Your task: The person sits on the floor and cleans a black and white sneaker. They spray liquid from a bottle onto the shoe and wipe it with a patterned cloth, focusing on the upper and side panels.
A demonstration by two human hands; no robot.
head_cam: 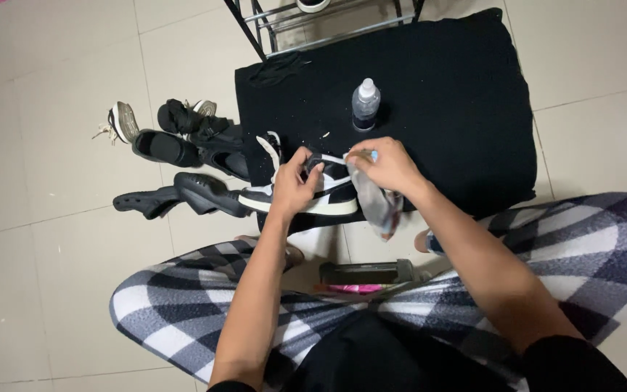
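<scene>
Looking down through the head view, I see the left hand (pixel 293 183) clamped on the black-and-white sneaker (pixel 306 194) at the near edge of the black mat (pixel 444 109). It seems light and stiff-soled, best gripped at the collar. My right hand (pixel 386 165) pinches a limp grey cloth (pixel 379 207) against it, wrists bent inward, below the spray bottle (pixel 365 104).

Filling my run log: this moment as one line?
left hand: holds sneaker | right hand: grips cloth against sneaker | spray bottle: upright on black mat
</scene>
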